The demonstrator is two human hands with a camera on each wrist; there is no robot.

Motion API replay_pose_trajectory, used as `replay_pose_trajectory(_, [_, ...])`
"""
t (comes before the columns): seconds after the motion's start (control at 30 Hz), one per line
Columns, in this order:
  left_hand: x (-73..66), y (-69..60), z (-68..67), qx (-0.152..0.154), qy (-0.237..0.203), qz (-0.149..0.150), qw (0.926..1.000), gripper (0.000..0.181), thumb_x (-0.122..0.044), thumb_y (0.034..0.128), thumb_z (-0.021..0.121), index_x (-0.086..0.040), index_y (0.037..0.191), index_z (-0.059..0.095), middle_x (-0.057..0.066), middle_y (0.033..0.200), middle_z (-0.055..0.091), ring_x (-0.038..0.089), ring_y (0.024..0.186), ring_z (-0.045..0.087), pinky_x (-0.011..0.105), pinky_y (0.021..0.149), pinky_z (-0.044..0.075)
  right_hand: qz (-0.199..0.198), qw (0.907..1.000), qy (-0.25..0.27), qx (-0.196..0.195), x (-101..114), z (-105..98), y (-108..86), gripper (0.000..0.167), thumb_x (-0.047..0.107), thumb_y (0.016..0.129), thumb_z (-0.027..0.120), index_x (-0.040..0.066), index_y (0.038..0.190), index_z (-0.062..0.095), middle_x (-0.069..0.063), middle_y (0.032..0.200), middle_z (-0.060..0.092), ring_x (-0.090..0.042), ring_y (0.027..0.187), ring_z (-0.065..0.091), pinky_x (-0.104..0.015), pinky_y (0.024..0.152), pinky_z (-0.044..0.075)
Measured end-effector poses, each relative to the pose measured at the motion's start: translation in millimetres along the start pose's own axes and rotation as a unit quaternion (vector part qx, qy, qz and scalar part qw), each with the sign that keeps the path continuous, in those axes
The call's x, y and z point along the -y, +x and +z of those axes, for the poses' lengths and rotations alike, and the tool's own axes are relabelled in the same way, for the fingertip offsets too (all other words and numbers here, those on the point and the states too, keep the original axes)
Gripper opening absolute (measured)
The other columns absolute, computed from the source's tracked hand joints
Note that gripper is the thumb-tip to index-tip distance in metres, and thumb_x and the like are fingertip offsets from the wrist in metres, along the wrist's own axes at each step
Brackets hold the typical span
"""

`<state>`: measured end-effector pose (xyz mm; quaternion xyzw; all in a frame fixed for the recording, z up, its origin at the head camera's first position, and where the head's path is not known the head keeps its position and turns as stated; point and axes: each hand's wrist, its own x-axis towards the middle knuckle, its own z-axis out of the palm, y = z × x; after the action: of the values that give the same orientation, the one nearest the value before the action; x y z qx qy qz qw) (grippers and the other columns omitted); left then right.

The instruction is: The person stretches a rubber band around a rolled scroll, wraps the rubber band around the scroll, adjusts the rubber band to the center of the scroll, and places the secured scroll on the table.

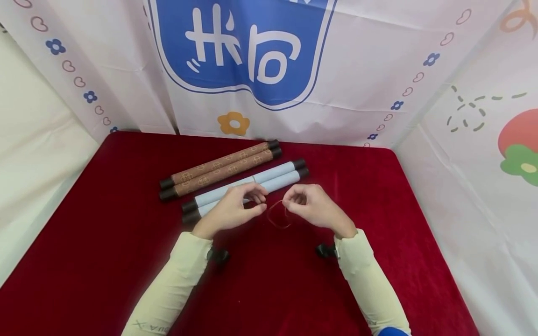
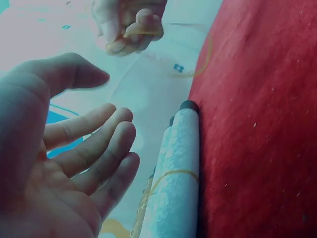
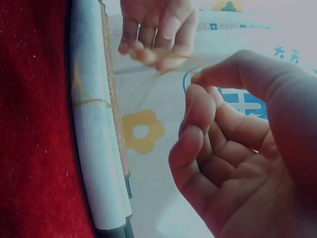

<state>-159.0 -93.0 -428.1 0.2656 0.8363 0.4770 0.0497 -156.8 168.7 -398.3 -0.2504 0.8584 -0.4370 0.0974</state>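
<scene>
Right hand (image 1: 309, 204): centre of the head view, right of the left hand. The thumb and index finger pinch a thin elastic band (image 1: 277, 227); the remaining fingers curl toward the palm. The band hangs as a loose loop below the right fingertips, in the gap between the two hands.

Left hand (image 1: 235, 208): left of centre in the head view, in front of the pale blue tubes. Its fingers are relaxed and slightly bent, with the thumb held apart from them.

Pale blue tubes (image 1: 275, 173): two units with dark end caps, side by side, running diagonally from lower left to upper right at frame centre. A second band (image 2: 174, 171) crosses them near mid-length.

Brown patterned tubes (image 1: 218, 168): two units, dark-capped, roughly parallel to the pale blue pair and farther up the frame.

Support surface: red cloth (image 1: 260, 289). A white printed backdrop (image 1: 361, 84) fills the upper frame.
</scene>
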Motion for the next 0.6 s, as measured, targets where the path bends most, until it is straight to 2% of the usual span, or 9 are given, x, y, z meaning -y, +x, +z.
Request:
replay_pose_trajectory(0.13, [-2.7, -0.1, 8.7, 0.02, 0.012, 0.028, 0.9993, 0.033, -0.026, 0.0932, 0.08, -0.011, 0.122, 0.072, 0.002, 0.11, 0.074, 0.016, 0.104, 0.069, 0.043, 0.098, 0.057, -0.009, 0.9998, -0.01, 0.016, 3, 4, 0.2, 0.005, 0.012, 0.097, 0.072, 0.011, 0.096, 0.077, 0.002, 0.088, 0.072, -0.016, 0.083, 0.067, -0.034, 0.078, 0.058])
replay_pose_trajectory(0.3, [-0.8, 1.1, 16.8, 0.034, 0.018, 0.055, 0.9977, 0.011, -0.021, 0.0964, 0.077, -0.016, 0.106, 0.075, -0.007, 0.099, 0.073, 0.008, 0.096, 0.067, 0.036, 0.091, 0.057, -0.015, 0.9995, -0.009, 0.026, 4, 5, 0.3, 0.005, 0.011, 0.096, 0.072, 0.011, 0.096, 0.076, 0.001, 0.086, 0.072, -0.016, 0.081, 0.067, -0.033, 0.076, 0.059])
replay_pose_trajectory(0.4, [-0.4, 0.8, 14.7, 0.039, 0.019, 0.049, 0.9979, 0.002, -0.017, 0.0986, 0.074, -0.015, 0.099, 0.075, -0.007, 0.092, 0.072, 0.008, 0.09, 0.067, 0.035, 0.086, 0.057, -0.013, 0.9996, -0.017, 0.018, 2, 2, -0.2, 0.004, 0.012, 0.096, 0.073, 0.01, 0.096, 0.076, 0.002, 0.086, 0.072, -0.016, 0.08, 0.067, -0.034, 0.076, 0.059])
replay_pose_trajectory(0.6, [0.3, -1.3, 2.6, 0.045, 0.032, 0.013, 0.9984, 0.006, -0.015, 0.0987, 0.072, -0.018, 0.093, 0.072, -0.006, 0.085, 0.068, 0.008, 0.082, 0.064, 0.029, 0.076, 0.055, 0.019, 0.9981, -0.049, -0.031, -4, -7, 0.0, 0.003, 0.013, 0.095, 0.072, 0.011, 0.095, 0.075, 0.001, 0.086, 0.072, -0.015, 0.08, 0.066, -0.032, 0.076, 0.058])
